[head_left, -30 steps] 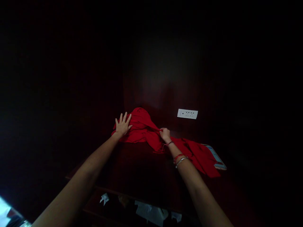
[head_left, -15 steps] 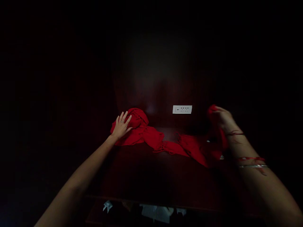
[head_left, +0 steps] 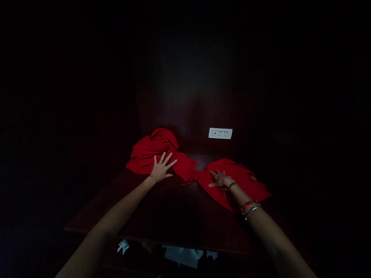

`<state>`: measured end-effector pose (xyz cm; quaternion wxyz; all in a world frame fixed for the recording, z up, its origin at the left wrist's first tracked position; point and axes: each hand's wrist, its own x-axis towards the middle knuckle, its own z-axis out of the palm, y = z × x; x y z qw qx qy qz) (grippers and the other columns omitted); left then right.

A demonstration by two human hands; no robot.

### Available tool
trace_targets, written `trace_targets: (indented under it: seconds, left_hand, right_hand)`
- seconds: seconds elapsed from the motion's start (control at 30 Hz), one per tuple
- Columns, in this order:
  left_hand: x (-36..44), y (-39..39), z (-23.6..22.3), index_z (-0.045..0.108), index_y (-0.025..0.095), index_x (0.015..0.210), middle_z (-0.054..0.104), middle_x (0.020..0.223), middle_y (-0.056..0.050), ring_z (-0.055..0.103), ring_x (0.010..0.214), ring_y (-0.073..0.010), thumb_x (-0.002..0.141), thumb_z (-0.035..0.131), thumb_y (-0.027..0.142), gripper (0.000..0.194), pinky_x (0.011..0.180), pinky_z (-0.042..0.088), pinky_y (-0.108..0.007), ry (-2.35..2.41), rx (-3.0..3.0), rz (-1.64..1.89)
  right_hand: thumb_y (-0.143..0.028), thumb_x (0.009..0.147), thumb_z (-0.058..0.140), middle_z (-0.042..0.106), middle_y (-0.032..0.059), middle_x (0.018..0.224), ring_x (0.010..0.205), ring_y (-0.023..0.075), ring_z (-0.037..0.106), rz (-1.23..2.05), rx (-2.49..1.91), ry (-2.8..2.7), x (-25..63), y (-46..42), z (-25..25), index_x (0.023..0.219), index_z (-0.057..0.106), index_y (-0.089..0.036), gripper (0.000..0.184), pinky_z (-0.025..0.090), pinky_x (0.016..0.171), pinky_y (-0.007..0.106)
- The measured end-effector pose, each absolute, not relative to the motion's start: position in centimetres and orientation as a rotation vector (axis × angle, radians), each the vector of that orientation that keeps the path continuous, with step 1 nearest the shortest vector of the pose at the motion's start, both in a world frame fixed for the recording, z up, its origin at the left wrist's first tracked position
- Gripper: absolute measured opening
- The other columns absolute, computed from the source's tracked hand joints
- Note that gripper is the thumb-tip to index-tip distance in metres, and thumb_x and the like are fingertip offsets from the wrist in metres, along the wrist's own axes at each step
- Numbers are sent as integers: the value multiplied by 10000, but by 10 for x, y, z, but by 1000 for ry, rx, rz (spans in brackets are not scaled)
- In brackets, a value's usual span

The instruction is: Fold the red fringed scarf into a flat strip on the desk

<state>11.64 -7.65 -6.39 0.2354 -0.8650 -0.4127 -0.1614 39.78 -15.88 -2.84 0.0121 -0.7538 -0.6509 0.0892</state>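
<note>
A red cloth (head_left: 150, 152) lies across a dark wooden table (head_left: 174, 208), bunched up at the left and spread flatter at the right. My left hand (head_left: 162, 169) rests open with fingers spread on the near edge of the bunched part. My right hand (head_left: 220, 179) lies flat and open on the spread right part of the cloth. Bracelets and a red thread circle my right wrist. Neither hand grips anything.
A white socket plate (head_left: 220, 133) sits on the dark back wall behind the cloth. White scraps of paper (head_left: 182, 255) lie below the table's front edge. The surroundings are very dark.
My right hand, which held a raised end of the cloth at the right, has let go and come down flat on it. My left hand slid nearer and right along the bunched part.
</note>
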Motion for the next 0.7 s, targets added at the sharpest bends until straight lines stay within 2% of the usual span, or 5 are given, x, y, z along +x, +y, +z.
trace_targets:
  seconds: [0.2, 0.3, 0.4, 0.5, 0.7]
  left_hand:
    - [81, -73, -44, 305, 319, 1260, 82, 1386, -59, -38, 1234, -352, 649, 593, 476, 693, 908, -20, -619, -1294, -2229, -525]
    - [61, -62, -41, 244, 298, 1287, 6, 1391, -66, -108, 1210, -388, 605, 626, 483, 803, 886, 36, -645, -1447, -2157, -537]
    - [48, -46, -49, 189, 301, 1301, -49, 1391, -56, -156, 1186, -415, 572, 645, 490, 880, 849, 115, -668, -1563, -2148, -514]
    - [42, -30, -62, 144, 296, 1311, -95, 1387, -52, -170, 1173, -432, 563, 630, 526, 921, 815, 196, -667, -1660, -2150, -538]
    - [34, 3, -78, 87, 260, 1325, -138, 1379, -73, -163, 1178, -427, 572, 614, 538, 960, 815, 254, -634, -1749, -2138, -598]
  right_hand:
    - [-416, 643, 594, 548, 77, 1114, 1017, 223, 494, 706, -1766, -2571, 379, -154, 8, 1109, 537, -200, 517, 351, 869, 281]
    - [-445, 735, 478, 393, 116, 1265, 1139, 266, 362, 344, -1767, -2337, 350, -132, 23, 1271, 329, -202, 608, 275, 923, 369]
    - [-575, 577, 570, 18, 102, 1397, 1227, 382, 19, 382, -1939, -2224, 312, -100, 5, 1327, 44, -285, 961, 140, 904, 573]
    - [-613, 477, 602, -203, 76, 1368, 1203, 399, -122, 493, -1948, -2112, 278, -63, -25, 1293, -122, -332, 1126, 129, 853, 633]
    - [-605, 484, 591, -275, 66, 1339, 1206, 379, -150, 372, -1673, -1855, 233, 5, -56, 1258, -235, -318, 1167, 215, 814, 634]
